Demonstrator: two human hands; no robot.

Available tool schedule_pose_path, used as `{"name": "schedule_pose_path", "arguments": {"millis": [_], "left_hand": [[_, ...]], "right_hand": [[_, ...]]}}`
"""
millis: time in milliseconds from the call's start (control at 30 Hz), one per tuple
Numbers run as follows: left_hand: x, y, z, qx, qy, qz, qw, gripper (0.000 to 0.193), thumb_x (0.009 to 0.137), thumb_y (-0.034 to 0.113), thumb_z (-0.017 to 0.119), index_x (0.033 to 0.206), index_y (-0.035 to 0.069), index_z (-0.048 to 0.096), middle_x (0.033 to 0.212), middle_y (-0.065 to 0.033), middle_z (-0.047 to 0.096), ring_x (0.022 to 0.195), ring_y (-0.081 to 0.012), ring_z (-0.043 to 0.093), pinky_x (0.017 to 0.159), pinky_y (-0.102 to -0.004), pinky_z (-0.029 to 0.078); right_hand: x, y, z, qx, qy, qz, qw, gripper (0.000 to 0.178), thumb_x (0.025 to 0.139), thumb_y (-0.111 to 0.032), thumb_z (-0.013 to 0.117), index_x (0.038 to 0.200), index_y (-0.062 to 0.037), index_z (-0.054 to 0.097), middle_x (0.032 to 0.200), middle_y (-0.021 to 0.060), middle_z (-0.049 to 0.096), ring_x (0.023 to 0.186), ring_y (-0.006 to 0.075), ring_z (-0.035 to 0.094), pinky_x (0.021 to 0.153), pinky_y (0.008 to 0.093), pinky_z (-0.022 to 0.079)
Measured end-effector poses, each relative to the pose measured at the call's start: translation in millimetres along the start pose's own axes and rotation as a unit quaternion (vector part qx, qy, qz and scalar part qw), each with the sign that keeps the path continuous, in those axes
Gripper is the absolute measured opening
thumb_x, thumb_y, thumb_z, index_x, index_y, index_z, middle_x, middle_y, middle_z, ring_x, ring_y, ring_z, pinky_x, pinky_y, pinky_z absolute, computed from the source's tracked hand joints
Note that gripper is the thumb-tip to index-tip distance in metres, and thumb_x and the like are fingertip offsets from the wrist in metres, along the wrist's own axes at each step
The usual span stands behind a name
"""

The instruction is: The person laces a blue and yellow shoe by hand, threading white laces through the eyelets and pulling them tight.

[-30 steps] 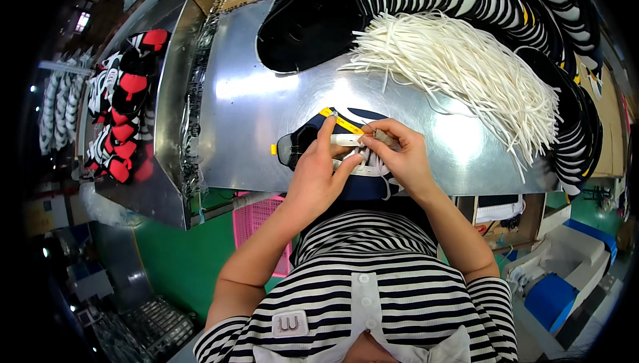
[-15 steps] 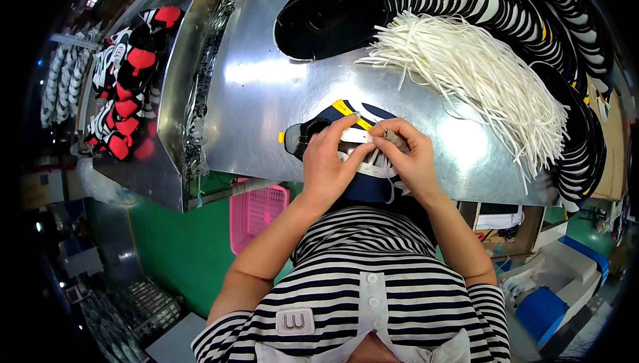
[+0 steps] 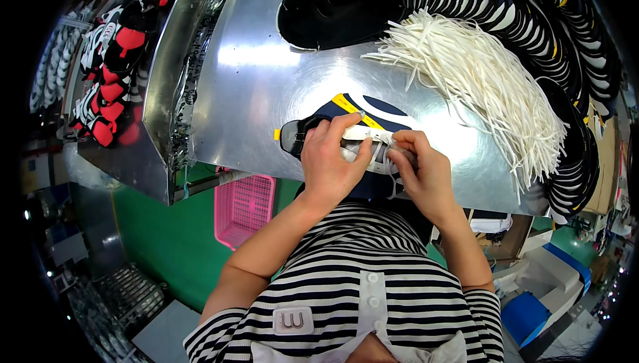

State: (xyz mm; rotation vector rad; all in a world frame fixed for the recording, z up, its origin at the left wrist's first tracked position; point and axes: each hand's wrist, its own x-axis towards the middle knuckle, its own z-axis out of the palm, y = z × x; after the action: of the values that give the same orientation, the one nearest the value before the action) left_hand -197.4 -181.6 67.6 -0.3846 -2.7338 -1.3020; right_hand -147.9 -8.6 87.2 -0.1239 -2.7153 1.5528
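Both hands, the left hand [image 3: 331,163] and right hand [image 3: 423,175], stayed clenched on a navy shoe upper [image 3: 373,113], now drawing its white lace [image 3: 363,133] tighter on the table [image 3: 253,90].

Both hands [image 3: 373,163] on laced shoe upper [image 3: 359,120]

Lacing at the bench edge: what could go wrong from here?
1. The navy shoe upper lies at the near edge of the metal table, partly over it; it could slip off toward the pink basket.
2. The loose pile of white laces lies close to the right hand; a sweep might snag or scatter them.
3. The left hand covers the white lace, so a missed eyelet may go unseen.
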Motion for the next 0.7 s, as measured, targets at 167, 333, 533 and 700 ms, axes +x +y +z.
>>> {"name": "schedule_pose_path", "arguments": {"millis": [167, 333, 533, 700], "left_hand": [[-0.6, -2.7, 1.0, 0.02, 0.006, 0.039, 0.999, 0.04, 0.077, 0.014, 0.079, 0.113, 0.007, 0.065, 0.091, -0.012, 0.065, 0.084, -0.0309, 0.06, 0.076, -0.0397, 0.048], [-4.2, 1.8, 0.5, 0.035, 0.003, 0.143, 0.989, 0.041, 0.078, 0.006, 0.074, 0.117, 0.003, 0.062, 0.089, -0.0145, 0.063, 0.08, -0.0354, 0.057, 0.075, -0.0426, 0.045], [-10.6, -1.1, -6.7, 0.004, -0.062, 0.083, 0.995, 0.043, 0.082, -0.004, 0.065, 0.124, -0.001, 0.056, 0.11, -0.015, 0.065, 0.094, -0.0267, 0.064, 0.084, -0.0358, 0.049], [-3.6, 1.0, 0.8, -0.219, -0.082, -0.115, 0.965, 0.039, 0.085, -0.001, 0.068, 0.122, 0.002, 0.059, 0.106, -0.0086, 0.064, 0.091, -0.0151, 0.066, 0.077, -0.027, 0.052]], "right_hand": [[8.3, -3.2, 1.0, -0.067, -0.003, -0.016, 0.998, 0.024, 0.092, -0.014, 0.066, 0.112, -0.0071, 0.056, 0.091, 0.0132, 0.072, 0.074, 0.0295, 0.071, 0.062, 0.0378, 0.053], [16.0, -15.1, 8.4, -0.203, -0.001, -0.12, 0.972, 0.028, 0.084, -0.011, 0.069, 0.106, -0.0032, 0.053, 0.079, 0.012, 0.069, 0.065, 0.0284, 0.068, 0.054, 0.0367, 0.051], [15.9, -14.4, 9.7, -0.197, -0.01, -0.135, 0.971, 0.026, 0.084, -0.011, 0.069, 0.102, -0.0011, 0.054, 0.073, 0.0109, 0.066, 0.061, 0.0278, 0.067, 0.05, 0.0356, 0.049], [-15.3, 1.8, -20.6, 0.01, 0.077, -0.004, 0.997, 0.022, 0.084, -0.007, 0.074, 0.104, -0.0071, 0.064, 0.073, 0.0078, 0.067, 0.058, 0.0198, 0.066, 0.052, 0.0314, 0.05]]}}
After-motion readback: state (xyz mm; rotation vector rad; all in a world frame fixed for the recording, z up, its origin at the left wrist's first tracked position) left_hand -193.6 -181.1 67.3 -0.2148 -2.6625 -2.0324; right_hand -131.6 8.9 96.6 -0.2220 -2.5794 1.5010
